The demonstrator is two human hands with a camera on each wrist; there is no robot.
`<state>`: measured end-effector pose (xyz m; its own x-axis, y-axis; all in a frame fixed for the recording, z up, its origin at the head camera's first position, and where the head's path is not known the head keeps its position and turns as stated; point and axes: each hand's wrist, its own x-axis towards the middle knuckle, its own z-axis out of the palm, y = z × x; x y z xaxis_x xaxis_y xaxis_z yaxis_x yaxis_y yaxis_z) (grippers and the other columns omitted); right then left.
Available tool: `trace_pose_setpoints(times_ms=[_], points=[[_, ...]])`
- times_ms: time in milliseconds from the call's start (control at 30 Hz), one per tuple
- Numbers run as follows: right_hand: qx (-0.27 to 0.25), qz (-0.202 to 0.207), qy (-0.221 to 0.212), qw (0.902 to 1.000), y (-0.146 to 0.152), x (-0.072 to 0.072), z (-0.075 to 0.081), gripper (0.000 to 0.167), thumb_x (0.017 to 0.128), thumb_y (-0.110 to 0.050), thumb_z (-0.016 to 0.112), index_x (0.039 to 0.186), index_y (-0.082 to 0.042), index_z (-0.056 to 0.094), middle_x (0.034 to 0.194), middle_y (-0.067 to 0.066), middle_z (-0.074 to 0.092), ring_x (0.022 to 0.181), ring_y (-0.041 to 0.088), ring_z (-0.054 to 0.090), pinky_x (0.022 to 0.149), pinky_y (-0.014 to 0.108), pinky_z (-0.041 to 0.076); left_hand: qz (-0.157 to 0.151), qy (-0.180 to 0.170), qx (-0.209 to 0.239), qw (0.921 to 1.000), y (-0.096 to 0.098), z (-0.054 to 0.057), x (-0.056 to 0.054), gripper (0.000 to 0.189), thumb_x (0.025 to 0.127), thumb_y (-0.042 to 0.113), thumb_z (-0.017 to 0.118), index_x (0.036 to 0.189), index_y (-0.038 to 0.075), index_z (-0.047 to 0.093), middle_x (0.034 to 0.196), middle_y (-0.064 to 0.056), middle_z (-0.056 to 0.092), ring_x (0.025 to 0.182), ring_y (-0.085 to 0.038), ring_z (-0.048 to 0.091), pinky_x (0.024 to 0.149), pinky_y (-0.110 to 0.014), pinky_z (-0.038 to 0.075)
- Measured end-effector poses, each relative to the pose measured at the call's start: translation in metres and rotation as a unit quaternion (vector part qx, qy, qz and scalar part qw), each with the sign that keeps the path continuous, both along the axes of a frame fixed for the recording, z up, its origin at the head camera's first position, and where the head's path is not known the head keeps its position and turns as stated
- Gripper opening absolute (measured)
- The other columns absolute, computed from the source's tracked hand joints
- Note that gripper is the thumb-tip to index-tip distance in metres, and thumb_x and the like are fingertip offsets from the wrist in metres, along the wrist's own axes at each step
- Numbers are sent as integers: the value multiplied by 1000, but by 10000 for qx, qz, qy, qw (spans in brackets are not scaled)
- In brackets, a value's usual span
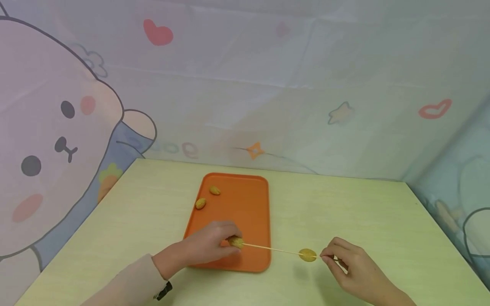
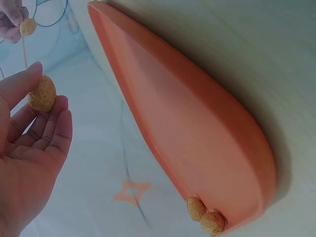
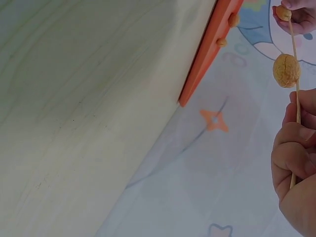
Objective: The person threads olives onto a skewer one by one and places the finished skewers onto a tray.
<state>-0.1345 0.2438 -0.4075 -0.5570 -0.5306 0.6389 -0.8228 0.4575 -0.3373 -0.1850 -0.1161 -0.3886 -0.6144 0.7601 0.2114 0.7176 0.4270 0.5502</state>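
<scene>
Head view's got the left hand [image 1: 210,243] pinching a wrinkly brown lump [image 1: 236,242] at the left end of a thin stick [image 1: 271,248], above the near part of an orange tray [image 1: 250,212]. Right hand [image 1: 357,264] has thumb and fingertips pinched on the stick's right end, over the table [image 1: 337,212]. Another lump [image 1: 307,255] sits on the stick just left of those fingertips. Two loose lumps [image 1: 215,190] are chilling at the tray's far left.

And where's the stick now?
Low in the head view, the stick runs from the right hand to the brown lump in the left hand, crossing the right edge of the orange tray.
</scene>
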Motion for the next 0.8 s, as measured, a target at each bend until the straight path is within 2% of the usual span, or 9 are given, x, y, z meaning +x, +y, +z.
trace_pose_setpoints(times_ms=[333, 667, 800], points=[[2, -32, -14, 10000, -4, -1, 2, 32, 79, 10, 71, 88, -20, 64, 82, -12, 53, 61, -7, 38, 51, 7, 34, -45, 140, 14, 9999, 4, 3, 1, 14, 87, 12, 72, 98, 8, 64, 87, 4, 58, 76, -15, 55, 69, -22, 51], [-86, 88, 108, 9999, -9, -2, 4, 23, 83, 6, 70, 87, -17, 64, 82, -12, 54, 61, -6, 39, 50, 7, 33, -63, 247, -13, 9997, 5, 3, 0, 13, 87, 13, 72, 97, 8, 64, 88, 4, 58, 76, -3, 51, 68, -22, 52], [-95, 93, 142, 9998, -10, -4, 4, 21, 84, 5, 69, 86, -16, 64, 82, -12, 54, 61, -6, 40, 52, 6, 34, -64, 253, -6, 9997, 6, 3, 1, 13, 87, 13, 72, 96, 8, 64, 88, 4, 58, 76, -1, 50, 67, -22, 52]])
